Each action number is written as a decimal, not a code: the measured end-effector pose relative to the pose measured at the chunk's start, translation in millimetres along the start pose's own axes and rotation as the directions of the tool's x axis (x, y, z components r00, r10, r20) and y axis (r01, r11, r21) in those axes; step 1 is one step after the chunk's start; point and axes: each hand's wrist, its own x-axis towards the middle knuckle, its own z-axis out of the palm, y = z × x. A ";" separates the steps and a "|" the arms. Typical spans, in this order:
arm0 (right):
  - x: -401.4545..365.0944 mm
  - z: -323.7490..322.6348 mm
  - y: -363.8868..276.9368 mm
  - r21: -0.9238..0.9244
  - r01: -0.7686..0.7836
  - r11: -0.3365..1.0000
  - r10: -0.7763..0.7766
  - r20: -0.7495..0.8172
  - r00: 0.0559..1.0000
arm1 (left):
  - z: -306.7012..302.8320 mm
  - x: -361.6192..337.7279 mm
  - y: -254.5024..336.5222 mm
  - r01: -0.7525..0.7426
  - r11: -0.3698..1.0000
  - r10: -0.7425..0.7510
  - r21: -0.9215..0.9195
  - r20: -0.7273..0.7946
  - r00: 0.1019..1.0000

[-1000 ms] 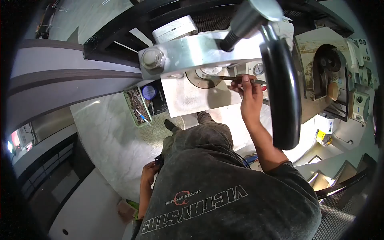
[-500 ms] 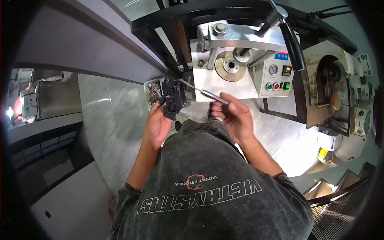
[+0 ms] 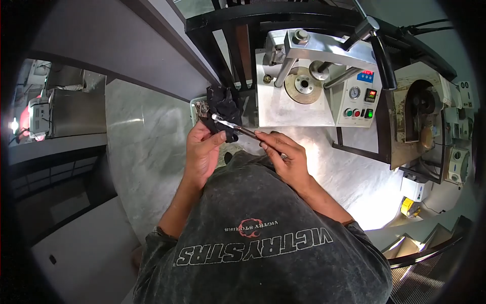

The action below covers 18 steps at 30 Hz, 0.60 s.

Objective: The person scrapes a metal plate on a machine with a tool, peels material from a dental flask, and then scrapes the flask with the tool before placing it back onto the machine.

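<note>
Working over a pale floor point(image 3: 136, 167), near a white press point(image 3: 283, 114), a person point(image 3: 263, 202) reaches both arms inward.
The left hand point(image 3: 202, 152) is closed on a bunched black cloth point(image 3: 223, 101), seemingly to back the tool's end; the right hand point(image 3: 286, 154), fingertips clamped on the slim tool point(image 3: 246, 133) by its dark handle, appears placed for steering. The tool's pale end lies against the cloth, in midair.
</note>
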 end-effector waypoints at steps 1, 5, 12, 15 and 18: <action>0.4 -0.2 -0.2 0.001 -0.001 1.000 0.001 0.006 1.000 | 0.3 0.4 -1.1 -0.002 1.000 0.002 -0.001 -0.005 1.000; 1.5 -2.6 0.1 -0.088 -0.010 0.996 0.015 0.051 0.999 | 1.9 2.3 -4.4 -0.062 0.995 0.070 0.077 -0.096 0.993; 1.3 -5.7 5.2 -0.196 0.031 0.980 0.000 0.155 0.988 | 2.5 5.8 -13.7 -0.089 0.996 0.090 0.014 -0.190 0.978; -0.9 -9.4 3.2 -0.252 0.043 0.967 0.005 0.186 0.982 | -10.3 6.0 -24.5 -0.089 0.995 0.074 -0.045 -0.259 0.963; -6.5 -11.6 9.1 -0.251 0.067 0.966 -0.019 0.189 0.982 | -16.0 8.0 -25.7 -0.080 0.996 0.064 -0.047 -0.279 0.958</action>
